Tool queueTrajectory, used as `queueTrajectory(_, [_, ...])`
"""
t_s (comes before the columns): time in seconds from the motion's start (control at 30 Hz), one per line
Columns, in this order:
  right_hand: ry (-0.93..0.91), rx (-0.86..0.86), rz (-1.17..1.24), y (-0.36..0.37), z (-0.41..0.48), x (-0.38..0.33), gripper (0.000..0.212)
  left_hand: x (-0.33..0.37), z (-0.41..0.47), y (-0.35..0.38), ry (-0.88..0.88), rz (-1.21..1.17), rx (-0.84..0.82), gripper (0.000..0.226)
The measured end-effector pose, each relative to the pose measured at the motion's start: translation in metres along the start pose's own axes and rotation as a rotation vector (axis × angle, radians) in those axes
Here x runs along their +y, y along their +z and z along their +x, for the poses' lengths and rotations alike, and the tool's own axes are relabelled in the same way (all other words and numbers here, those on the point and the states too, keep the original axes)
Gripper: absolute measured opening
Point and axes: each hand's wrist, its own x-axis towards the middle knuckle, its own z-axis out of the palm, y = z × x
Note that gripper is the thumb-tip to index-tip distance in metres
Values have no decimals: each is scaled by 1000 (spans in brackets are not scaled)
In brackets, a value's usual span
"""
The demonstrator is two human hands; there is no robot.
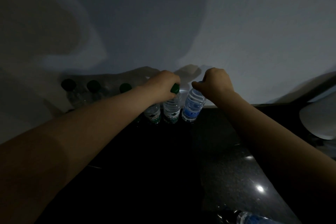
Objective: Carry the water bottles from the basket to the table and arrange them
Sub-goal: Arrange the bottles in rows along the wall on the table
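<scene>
Observed from my remote station: the left hand (163, 82) is closed round the green cap (175, 88) of the green-labelled bottle (171, 109); the right hand (216, 82) pinches the top of the blue-labelled bottle (193, 107), its cap hidden under the fingers. Both bottles stand at twelve o'clock on the dark table (163, 160), against the wall (163, 23), side by side and close; whether they touch I cannot tell; the blue one tilts slightly. Recommendation for the placing step: I would set each base flat, square the blue bottle upright, align both with the row (93, 86) running toward nine o'clock, then release straight upward so neither hold tips a neighbour. Condition: clear ribbed plastic, seemingly full; lighting poor. One further bottle (254, 219) lies at five o'clock; basket not in view.
</scene>
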Motion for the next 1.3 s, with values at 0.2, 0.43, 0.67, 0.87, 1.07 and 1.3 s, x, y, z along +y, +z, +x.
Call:
queueTrajectory(0.2, [-18, -32, -26, -5, -7, 0, 31, 0, 1, 2, -2, 3, 5, 27])
queueTrajectory(0.43, [-52, 7, -132, -27, -45, 22, 37, 10, -4, -2, 16, 81, -30, 27])
queueTrajectory(0.67, [-80, -111, -240, -54, -120, 39, 34, 38, -20, -21, 52, 210, 25, 40])
queueTrajectory(0.87, [-45, -95, -194, -74, -190, 45, 39, 63, -70, -20, 118, 114, 47, 33])
queueTrajectory(1.07, [47, -50, -135, -85, -259, 61, 35, 92, -129, 8, 204, 60, -34, 40])
queueTrajectory(1.3, [207, -26, -82, -88, -329, 86, 32, 134, -172, 42, 325, 0, -222, 48])
